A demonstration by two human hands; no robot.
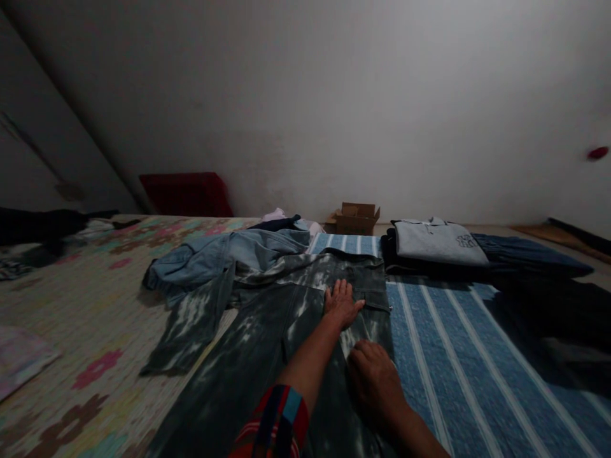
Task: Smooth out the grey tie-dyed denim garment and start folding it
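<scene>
Right hand (377, 376) curled on jeans (258, 346) (grip unclear); left hand (342, 304) flat w/ fingers apart, further up

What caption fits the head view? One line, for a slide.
Left hand and right hand rest on dark bleached jeans spread partly over a blue striped sheet, folded clothes beyond.

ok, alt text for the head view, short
The left hand lies flat near the waistband of dark, bleach-streaked jeans spread out flat; the right hand rests curled on them just below. A blue striped cover with folded clothes at its far end lies to the right, a heap of light denim to the left, a cardboard box by the far wall.
</scene>
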